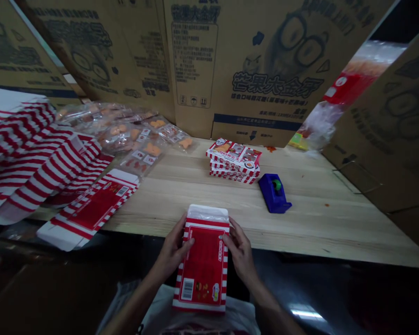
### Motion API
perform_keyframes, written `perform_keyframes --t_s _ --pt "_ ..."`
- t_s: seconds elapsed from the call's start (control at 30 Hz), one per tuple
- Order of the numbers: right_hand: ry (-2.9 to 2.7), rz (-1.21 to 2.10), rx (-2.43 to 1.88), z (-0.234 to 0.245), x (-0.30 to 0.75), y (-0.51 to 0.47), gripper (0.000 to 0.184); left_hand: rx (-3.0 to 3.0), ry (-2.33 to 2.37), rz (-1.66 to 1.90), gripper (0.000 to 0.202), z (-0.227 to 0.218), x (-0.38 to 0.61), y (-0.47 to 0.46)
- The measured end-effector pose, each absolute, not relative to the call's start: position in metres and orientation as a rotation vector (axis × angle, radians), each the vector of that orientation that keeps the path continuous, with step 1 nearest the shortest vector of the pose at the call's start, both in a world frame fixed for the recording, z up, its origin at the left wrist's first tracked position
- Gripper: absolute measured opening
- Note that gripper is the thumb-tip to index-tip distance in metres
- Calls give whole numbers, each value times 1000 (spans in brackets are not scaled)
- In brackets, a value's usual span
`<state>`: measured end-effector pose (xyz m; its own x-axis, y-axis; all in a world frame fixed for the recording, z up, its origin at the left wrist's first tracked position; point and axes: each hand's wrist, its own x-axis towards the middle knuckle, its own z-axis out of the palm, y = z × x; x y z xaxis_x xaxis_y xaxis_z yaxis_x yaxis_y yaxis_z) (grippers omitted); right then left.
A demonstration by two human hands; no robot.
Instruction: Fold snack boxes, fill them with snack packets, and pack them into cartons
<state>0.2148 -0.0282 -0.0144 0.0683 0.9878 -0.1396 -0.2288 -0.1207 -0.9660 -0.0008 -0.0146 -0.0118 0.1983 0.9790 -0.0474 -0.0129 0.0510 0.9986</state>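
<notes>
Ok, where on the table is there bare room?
Right of the tape dispenser, toward the right-hand cardboard box; also between the held carton and stacked boxes. The left end is crowded with packets and striped cartons.

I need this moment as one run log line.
left hand: holding red box | right hand: holding same box | white flap: extended at far end | box stack: on table, near blue tape dispenser

The person's bare left forearm (141,293) slants forward and inward, and the bare right forearm (267,298) mirrors it. I see the bare left hand (173,253) and bare right hand (242,251) facing each other, nearly level, apart, in a two-sided grip. The left thumb (186,247) and right thumb (228,242) point inward on top; the fingers are partly hidden.
</notes>
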Motion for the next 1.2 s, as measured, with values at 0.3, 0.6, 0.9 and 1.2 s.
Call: perform_keyframes --t_s 0.3,0.6,0.9,1.2 --pt "-1369 1033 -1336 -33 223 -34 12 1168 908 880 49 -16 -1 -22" --pt "-1327 1001 -1224 -22 217 -29 20 1208 1084 1159 25 -15 6 -6" --pt "-1234 1195 -1265 -11 212 -25 21 926 1063 1100 39 6 2 -3" --pt "-1203 1270 -1241 3 209 -9 15 879 1194 1053 4 19 14 7"
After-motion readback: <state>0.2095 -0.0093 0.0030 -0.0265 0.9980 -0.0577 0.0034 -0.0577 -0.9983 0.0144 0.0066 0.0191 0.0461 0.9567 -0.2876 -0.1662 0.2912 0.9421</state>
